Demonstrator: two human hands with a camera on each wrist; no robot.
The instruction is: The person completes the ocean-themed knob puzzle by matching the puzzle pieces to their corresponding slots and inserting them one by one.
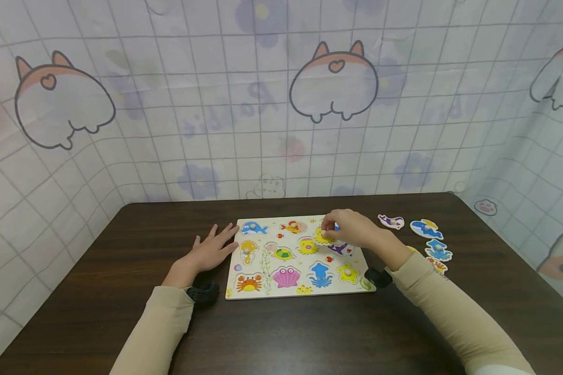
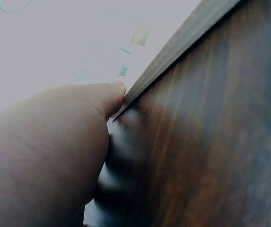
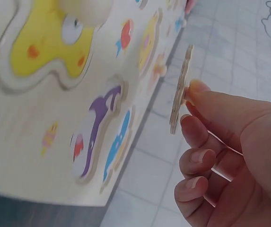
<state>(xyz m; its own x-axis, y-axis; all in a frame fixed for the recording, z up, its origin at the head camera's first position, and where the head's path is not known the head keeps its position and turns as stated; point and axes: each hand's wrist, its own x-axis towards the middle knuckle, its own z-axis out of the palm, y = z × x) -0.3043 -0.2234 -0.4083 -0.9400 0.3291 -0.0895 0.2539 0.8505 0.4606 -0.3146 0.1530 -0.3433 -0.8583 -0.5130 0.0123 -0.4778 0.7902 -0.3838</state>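
A wooden puzzle board [image 1: 300, 263] with sea-animal pictures lies flat on the table. My right hand [image 1: 349, 227] is over its upper right part, pinching a yellow puzzle piece [image 1: 322, 237] by its knob between thumb and forefinger. In the right wrist view this piece [image 3: 180, 90] is edge-on, raised off the board. Just left of it in the head view is a yellow sea-animal picture [image 1: 307, 246] on the board; a purple whale recess [image 3: 95, 130] is nearby. My left hand [image 1: 211, 251] rests with fingers spread, thumb [image 2: 109, 97] at the board's left edge.
Right of the board lie a purple whale piece [image 1: 391, 222], a blue whale piece [image 1: 426, 229], a blue octopus piece [image 1: 438, 250] and an orange piece [image 1: 436, 265] partly behind the right sleeve. A starfish piece [image 1: 348, 273] sits in the board. A patterned cloth wall [image 1: 244, 172] stands behind the table.
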